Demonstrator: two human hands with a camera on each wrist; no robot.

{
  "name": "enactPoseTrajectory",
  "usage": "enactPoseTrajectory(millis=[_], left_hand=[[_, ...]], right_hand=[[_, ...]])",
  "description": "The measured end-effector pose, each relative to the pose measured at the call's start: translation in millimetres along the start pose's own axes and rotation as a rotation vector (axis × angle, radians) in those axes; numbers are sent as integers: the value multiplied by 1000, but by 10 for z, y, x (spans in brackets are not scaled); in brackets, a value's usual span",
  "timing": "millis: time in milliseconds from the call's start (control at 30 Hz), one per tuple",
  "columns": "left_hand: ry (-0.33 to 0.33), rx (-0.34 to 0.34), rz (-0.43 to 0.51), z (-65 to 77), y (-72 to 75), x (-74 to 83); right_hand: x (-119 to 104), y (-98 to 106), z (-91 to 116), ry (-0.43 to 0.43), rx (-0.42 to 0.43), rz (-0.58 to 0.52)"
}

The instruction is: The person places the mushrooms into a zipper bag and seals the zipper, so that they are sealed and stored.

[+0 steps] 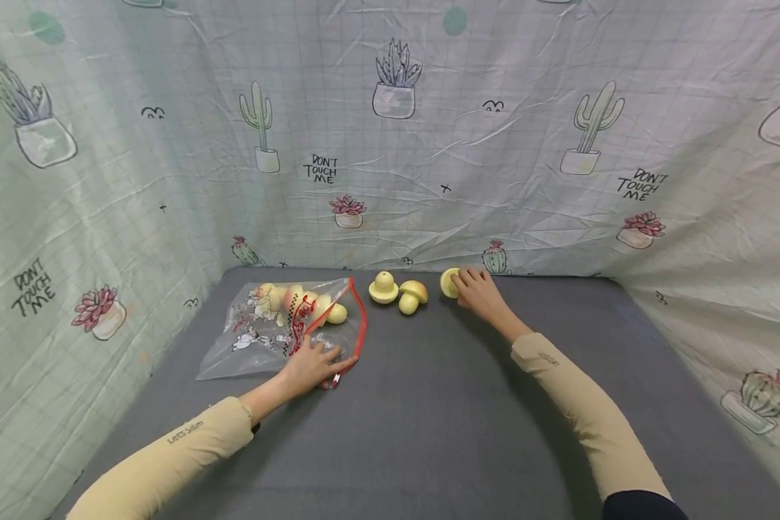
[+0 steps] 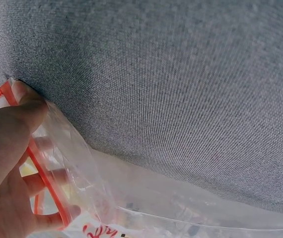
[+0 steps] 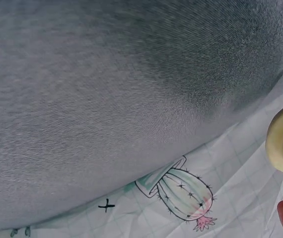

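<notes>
A clear zip bag [image 1: 224,365] with a red zip edge lies at the left of the table, several yellow toy mushrooms [image 1: 336,314] inside it. My left hand [image 1: 308,367] holds the bag by its open edge; in the left wrist view the thumb presses near the red zip [image 2: 46,176] and the other fingers spread behind the film. Towards the back, my right hand [image 1: 484,295] grips a pale yellow toy mushroom [image 1: 447,284]. The right wrist view catches only part of that mushroom [image 3: 279,141] and a few fingertips.
Two more toy mushrooms, one cap-down [image 1: 383,289] and one tilted with a browner cap [image 1: 413,292], sit between the bag and my right hand. A cactus-print cloth [image 1: 429,217] hangs behind and beside the dark grey table [image 1: 416,433].
</notes>
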State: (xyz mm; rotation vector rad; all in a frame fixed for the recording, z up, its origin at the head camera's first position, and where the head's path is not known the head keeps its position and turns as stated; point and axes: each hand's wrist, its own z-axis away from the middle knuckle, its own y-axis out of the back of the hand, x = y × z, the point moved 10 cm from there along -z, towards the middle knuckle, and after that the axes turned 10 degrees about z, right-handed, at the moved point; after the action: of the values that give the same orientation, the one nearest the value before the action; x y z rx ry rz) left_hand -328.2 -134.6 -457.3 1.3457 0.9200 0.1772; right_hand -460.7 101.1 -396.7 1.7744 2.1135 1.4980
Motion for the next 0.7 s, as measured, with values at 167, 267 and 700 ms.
enactPoseTrajectory(millis=[167,267,700], left_hand=[[-5,15,3,-1,19,3],[-7,30,2,1,38,8],[1,25,-11,6,27,-9]], right_hand=[[14,93,73,-13,20,-53],[-20,172,115,-13,32,-99],[-282,396,181,34,134,-203]])
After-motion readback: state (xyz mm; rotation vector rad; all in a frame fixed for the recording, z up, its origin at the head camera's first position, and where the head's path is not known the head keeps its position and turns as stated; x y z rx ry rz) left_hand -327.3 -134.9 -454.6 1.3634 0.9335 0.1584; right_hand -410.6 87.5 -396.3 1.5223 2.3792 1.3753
